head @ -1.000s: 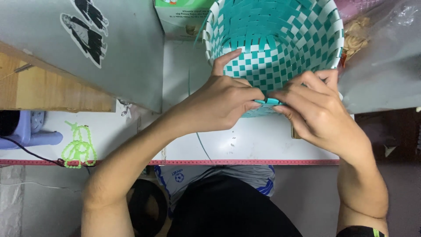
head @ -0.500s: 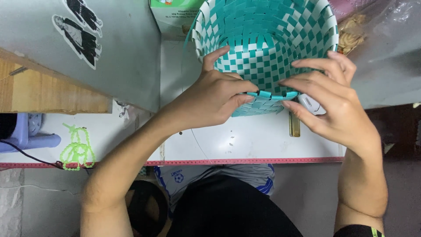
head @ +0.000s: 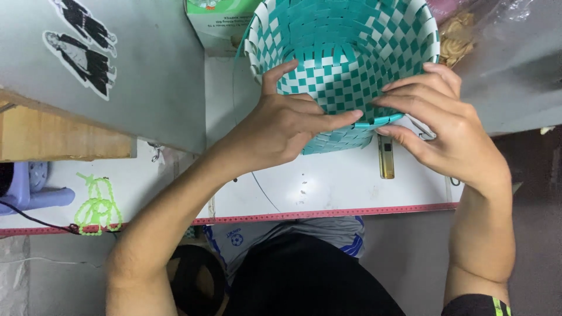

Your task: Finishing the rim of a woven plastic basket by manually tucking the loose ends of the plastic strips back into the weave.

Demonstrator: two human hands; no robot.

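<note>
At the worktop's [head: 328,193] near left edge lies a green bead figure [head: 96,205], with a red measuring strip [head: 328,214] running along the near edge. The left hand [head: 281,126] grips the near rim of a teal-and-white woven basket [head: 345,52], thumb up against the wall, fingers [head: 336,120] pressed flat along the rim. The basket sits towards the worktop's far edge, tipped so its open mouth faces the camera and its base points away; its axis runs near to far. Just beside its rim lies a yellow lighter [head: 386,162], its long axis also near to far. The right hand [head: 448,131] clasps the rim from the right, fingers curled over it.
</note>
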